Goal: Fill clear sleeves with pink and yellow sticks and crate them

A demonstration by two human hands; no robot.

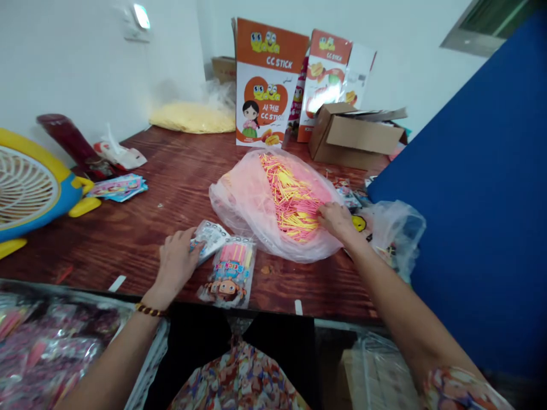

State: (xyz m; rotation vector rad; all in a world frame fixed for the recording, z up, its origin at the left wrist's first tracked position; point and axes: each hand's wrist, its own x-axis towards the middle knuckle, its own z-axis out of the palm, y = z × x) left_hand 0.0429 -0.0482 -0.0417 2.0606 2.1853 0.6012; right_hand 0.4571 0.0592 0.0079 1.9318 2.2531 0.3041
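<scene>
Pink and yellow are the thin sticks [284, 191], which lie in a loose heap inside a large translucent bag [237, 196]. This bag stands open on the dark reddish worktop [166, 199], in front of the person and near the middle. The right hand [335, 219] is at the right side of the heap, and its bent fingers touch the sticks; whether they are gripping some of them, I cannot tell. The left hand [177, 256] is lower and to the left of the bag, with its fingers closed on a small printed packet [212, 236]. Just beside this, close to the front edge of the worktop, lies a clear packet [232, 267] with a cartoon figure on it, and pink and yellow sticks are visible inside.

Behind the large bag stands an upright orange and white carton [271, 74] with the words CC STICK, and to its right is an open brown box [359, 142]. At the far left there is a yellow and blue fan [28, 182], near some flat colourful packets [122, 187].
</scene>
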